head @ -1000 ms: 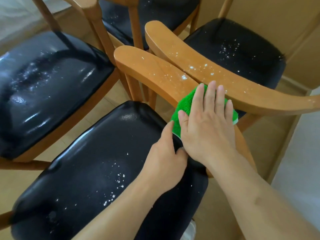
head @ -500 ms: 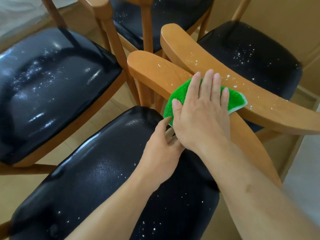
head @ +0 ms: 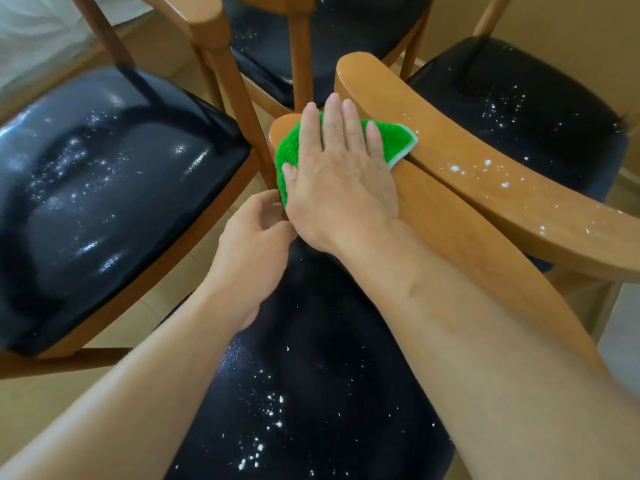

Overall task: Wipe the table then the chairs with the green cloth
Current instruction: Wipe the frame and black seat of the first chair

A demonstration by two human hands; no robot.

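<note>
At the bottom of the frame, white specks are lying scattered over the black seat (head: 311, 393) of the nearest chair, above which a person's two bare forearms are reaching in. The left hand (head: 252, 244) is hovering loosely curled at centre frame, holding nothing, its fingertips just beside the lower edge of the green cloth (head: 391, 140). The right hand (head: 341, 181) is lying flat with fingers spread, pressing the cloth onto the far end of the near chair's wooden backrest (head: 467, 244), the cloth's right corner touching the neighbouring backrest (head: 485, 168), which is still carrying white spatter. The cloth is looking soft, fluffy and light, likely to bunch and slide under a palm, so it is probably best worked flat-handed as here, or pinched at its pale-trimmed edge for folding. Beyond, toward the upper left, upper centre and upper right of the frame, three more black-seated chairs are waiting, each dusted with specks, suggesting the chair stage is under way with most seats yet to be wiped
</note>
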